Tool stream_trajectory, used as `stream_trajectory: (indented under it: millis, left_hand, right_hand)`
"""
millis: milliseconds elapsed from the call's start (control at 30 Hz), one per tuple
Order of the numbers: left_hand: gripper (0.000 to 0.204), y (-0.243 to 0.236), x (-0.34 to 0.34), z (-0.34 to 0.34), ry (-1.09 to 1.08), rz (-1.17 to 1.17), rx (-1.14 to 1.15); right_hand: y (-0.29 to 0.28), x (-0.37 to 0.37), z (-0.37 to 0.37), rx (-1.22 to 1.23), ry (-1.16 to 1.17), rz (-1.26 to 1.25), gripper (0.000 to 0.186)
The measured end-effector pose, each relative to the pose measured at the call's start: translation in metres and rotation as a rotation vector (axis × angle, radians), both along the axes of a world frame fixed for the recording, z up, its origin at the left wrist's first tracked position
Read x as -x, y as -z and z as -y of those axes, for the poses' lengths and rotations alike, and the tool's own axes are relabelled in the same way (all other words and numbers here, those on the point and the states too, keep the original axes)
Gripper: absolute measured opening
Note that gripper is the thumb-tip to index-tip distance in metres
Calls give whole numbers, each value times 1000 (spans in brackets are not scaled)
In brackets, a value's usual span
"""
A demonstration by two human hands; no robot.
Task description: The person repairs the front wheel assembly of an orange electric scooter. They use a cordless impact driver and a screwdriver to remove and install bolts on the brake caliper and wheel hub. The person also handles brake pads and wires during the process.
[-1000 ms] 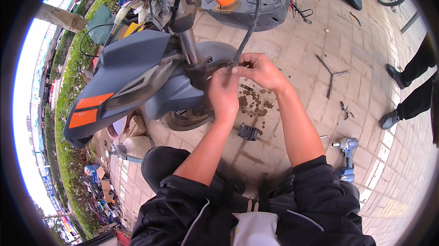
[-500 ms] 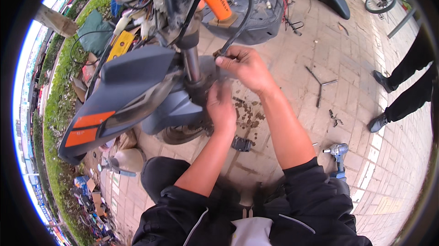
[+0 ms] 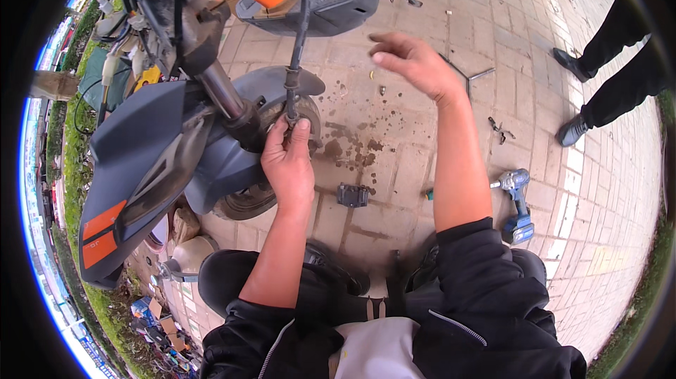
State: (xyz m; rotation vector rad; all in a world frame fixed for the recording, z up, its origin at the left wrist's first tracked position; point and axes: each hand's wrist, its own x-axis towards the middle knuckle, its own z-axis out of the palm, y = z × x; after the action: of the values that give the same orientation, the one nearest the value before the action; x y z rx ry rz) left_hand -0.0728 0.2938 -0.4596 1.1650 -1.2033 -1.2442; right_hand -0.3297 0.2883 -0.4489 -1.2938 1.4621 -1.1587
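Observation:
My left hand [image 3: 287,168] pinches the lower end of a black hose [image 3: 302,34] between thumb and fingertips. The hose hangs down beside the front fork tube [image 3: 224,94] of a scooter and its wheel. My right hand [image 3: 417,70] is in the air to the right of the hose, touching nothing, its darkened fingers apart. Left of my left hand is the scooter's grey front panel [image 3: 144,122] with orange patches, above the front wheel [image 3: 243,201]. On the paving between my forearms lies a black blocky part [image 3: 352,195], near dark wet spots.
A blue cordless impact wrench [image 3: 518,203] lies by my right knee. Farther off are a Y-shaped wrench [image 3: 467,77] and a small black part [image 3: 501,129]. Another person's legs [image 3: 616,97] stand at the right. A dark plastic scooter body part [image 3: 338,9] lies at the back.
My right hand has let go of the hose and moved away to the right. My left hand has shifted left and now grips the hose's lower end. The view has turned, too.

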Motion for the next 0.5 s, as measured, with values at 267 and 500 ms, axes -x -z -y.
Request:
stream_trajectory:
  millis: [267, 500]
  left_hand:
    - [26, -3, -5, -14, 69, 46, -49]
    - [25, -3, -21, -19, 70, 37, -68]
  right_hand:
    - [197, 75, -67, -346, 402, -381, 35]
    - [220, -50, 8, -259, 28, -523, 26]
